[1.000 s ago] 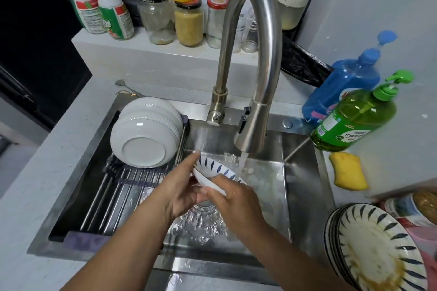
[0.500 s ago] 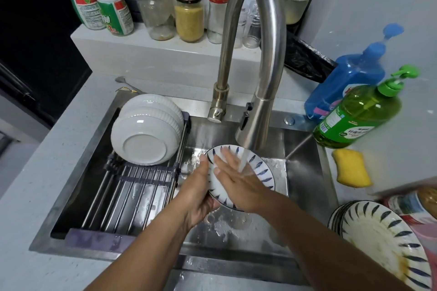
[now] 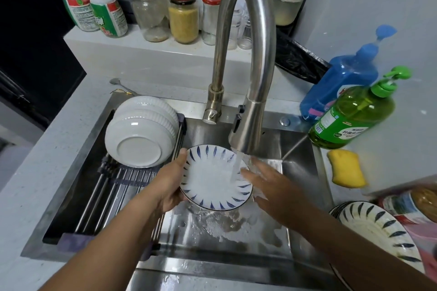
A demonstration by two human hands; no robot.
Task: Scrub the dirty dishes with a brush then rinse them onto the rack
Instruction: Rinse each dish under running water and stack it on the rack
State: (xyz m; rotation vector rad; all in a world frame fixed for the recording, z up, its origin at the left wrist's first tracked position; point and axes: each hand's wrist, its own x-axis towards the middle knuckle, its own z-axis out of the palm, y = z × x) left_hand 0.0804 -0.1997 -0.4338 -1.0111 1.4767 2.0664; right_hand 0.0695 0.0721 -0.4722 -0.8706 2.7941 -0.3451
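A small white plate with blue dashes (image 3: 208,182) is tilted over the sink (image 3: 300,172), its face toward me, under the running faucet (image 3: 246,134). My left hand (image 3: 169,184) grips its left rim, thumb on the front. My right hand (image 3: 272,186) has straight fingers at the plate's right edge, in the water stream. Stacked white bowls (image 3: 142,134) lie on the roll-up rack (image 3: 99,194) over the sink's left half. A stack of dirty matching plates (image 3: 378,231) sits at the lower right. No brush is visible.
A yellow sponge (image 3: 346,169), a green soap bottle (image 3: 354,113) and a blue bottle (image 3: 343,82) stand on the right counter. Jars (image 3: 183,14) and spray bottles (image 3: 94,4) line the back ledge. A spoon (image 3: 118,85) lies behind the rack.
The plate has turned from edge-on to face me and moved up under the faucet. My right hand has slid from the plate's face to its right edge.
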